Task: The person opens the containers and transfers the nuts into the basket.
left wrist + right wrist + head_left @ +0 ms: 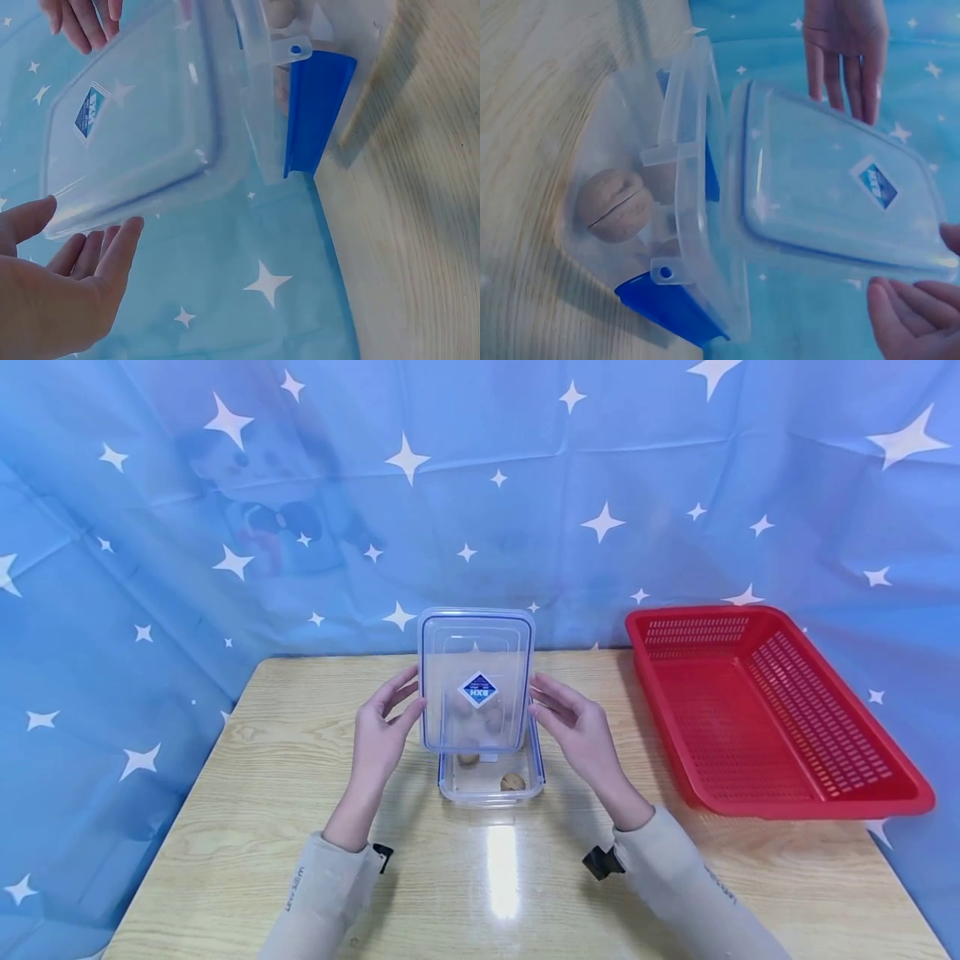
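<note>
A clear plastic lid (477, 643) with a blue seal and a blue-white diamond label is tilted up above a clear food container (491, 795). My left hand (382, 727) pinches the lid's left edge between thumb and fingers. On the opposite edge, my right hand (577, 727) grips it the same way. Several walnuts lie inside the container, one walnut (615, 205) near its front wall; the lid partly covers the others in the head view. A blue latch (319, 112) hangs down at the container's side.
To the right stands a red plastic basket (675, 760) with perforated walls. The wooden table (262, 827) carries everything and backs onto a blue curtain (510, 527) with white stars. Dark straps show at both sleeve cuffs.
</note>
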### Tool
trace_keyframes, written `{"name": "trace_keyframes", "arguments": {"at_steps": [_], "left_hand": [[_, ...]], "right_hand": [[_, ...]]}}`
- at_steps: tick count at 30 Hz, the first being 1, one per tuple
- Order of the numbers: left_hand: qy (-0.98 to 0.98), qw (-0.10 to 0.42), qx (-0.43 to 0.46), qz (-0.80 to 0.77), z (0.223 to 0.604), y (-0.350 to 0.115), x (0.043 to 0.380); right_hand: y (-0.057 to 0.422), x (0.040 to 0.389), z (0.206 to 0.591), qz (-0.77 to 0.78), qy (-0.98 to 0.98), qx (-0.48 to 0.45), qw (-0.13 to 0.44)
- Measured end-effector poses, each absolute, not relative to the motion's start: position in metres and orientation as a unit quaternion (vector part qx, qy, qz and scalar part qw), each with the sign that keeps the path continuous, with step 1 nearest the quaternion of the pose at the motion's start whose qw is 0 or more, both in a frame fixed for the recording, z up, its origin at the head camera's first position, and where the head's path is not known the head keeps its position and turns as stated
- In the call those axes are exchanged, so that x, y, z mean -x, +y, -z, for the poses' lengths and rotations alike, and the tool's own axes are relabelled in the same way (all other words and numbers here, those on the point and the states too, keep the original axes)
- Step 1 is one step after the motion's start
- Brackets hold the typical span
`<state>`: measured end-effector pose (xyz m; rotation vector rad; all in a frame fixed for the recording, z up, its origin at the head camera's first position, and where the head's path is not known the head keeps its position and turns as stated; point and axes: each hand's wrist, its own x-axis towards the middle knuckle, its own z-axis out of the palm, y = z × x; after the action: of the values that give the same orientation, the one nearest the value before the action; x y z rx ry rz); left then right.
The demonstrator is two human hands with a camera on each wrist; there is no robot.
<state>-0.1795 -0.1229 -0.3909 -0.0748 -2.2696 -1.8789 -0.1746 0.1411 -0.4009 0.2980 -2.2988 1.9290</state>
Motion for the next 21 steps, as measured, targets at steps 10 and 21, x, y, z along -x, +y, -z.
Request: {"name": "trace_keyframes", "arguments": {"at_steps": [10, 21], "left_hand": [[-0.725, 0.122, 0.047, 0.677, 0.3866, -0.1220, 0.1757], [-0.667, 0.115, 0.043, 0.735, 0.3936, -0.1253, 0.1735]], "right_hand": [[0.1370, 0.1691, 0.3917, -0.680, -0.728, -0.087, 0.037], [0.1387, 0.1690, 0.3928, -0.737, -0.673, -0.070, 0.011]]}}
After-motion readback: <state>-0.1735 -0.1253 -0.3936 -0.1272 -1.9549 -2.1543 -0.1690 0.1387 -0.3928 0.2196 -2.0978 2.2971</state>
